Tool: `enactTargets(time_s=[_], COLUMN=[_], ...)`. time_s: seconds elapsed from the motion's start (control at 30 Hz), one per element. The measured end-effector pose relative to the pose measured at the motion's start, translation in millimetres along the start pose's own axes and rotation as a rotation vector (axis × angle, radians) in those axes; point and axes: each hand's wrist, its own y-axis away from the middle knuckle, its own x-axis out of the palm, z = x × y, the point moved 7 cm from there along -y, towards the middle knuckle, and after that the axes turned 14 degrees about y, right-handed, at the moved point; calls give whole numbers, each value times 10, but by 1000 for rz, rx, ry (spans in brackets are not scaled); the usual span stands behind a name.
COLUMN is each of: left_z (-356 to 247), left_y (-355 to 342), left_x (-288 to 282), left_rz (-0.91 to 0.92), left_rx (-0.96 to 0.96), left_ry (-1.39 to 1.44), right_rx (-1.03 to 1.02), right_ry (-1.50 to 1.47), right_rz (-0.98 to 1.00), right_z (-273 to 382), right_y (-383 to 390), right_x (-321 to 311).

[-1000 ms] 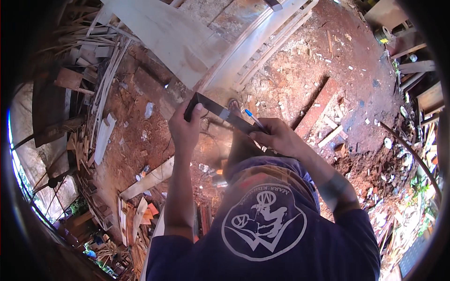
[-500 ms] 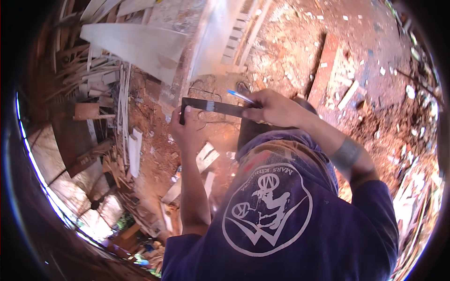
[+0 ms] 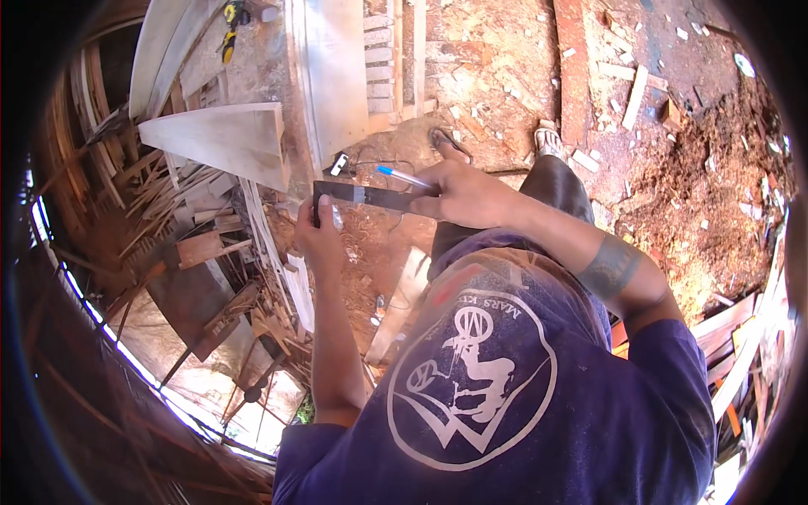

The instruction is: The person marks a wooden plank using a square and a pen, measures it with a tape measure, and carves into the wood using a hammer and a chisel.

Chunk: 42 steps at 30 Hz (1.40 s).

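My left hand (image 3: 321,240) pinches the left end of a dark, flat L-shaped bar (image 3: 385,199) that carries a pale grey band; its short leg turns down along my fingers. At the bar's other end, my right hand (image 3: 474,194) is closed on it. A pen (image 3: 404,176) with a blue tip also sticks out leftward from the right hand's fingers, above the bar. The bar is held level in front of my body, over the dirt floor. My right fingers hide the bar's right end.
A pale tapered board (image 3: 219,139) lies at the left, over a heap of thin wood strips (image 3: 189,198). Ahead is a long pale panel (image 3: 332,76). A yellow and black tool (image 3: 229,38) lies far left. Offcuts (image 3: 635,97) and a reddish plank (image 3: 574,76) are on the right-hand floor.
The view has shifted, bringing the yellow tool and my feet into sight. Both hands still hold the bar and sit slightly further left in the picture. The pen stays in my right hand.
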Motion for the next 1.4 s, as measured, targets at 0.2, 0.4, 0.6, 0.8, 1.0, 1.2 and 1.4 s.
enactTargets(time_s=[0.2,0.4,0.6,0.8,1.0,1.2,1.4], left_z=[64,56,308,715,805,772,750], left_y=[-86,-320,-1228,-1821,-1920,-1777,-1632], left_x=[-15,-305,-689,-742,-600,-703,-755], left_rz=[-15,-175,-331,-397,-501,-538,-676], left_rx=[-4,170,304,340,300,314,307], left_ry=[-14,-36,-241,-237,-117,22,32], right_rx=[-44,-166,-146,-33,77,52,3], right_ry=[-97,23,90,97,-13,32,-178], right_rz=[21,-34,-111,-175,-248,-347,-449], right_z=[110,457,676,721,562,582,751], right_y=[-87,-358,-1245,-1795,-1867,-1727,-1612], right_x=[-89,-14,219,370,408,539,261])
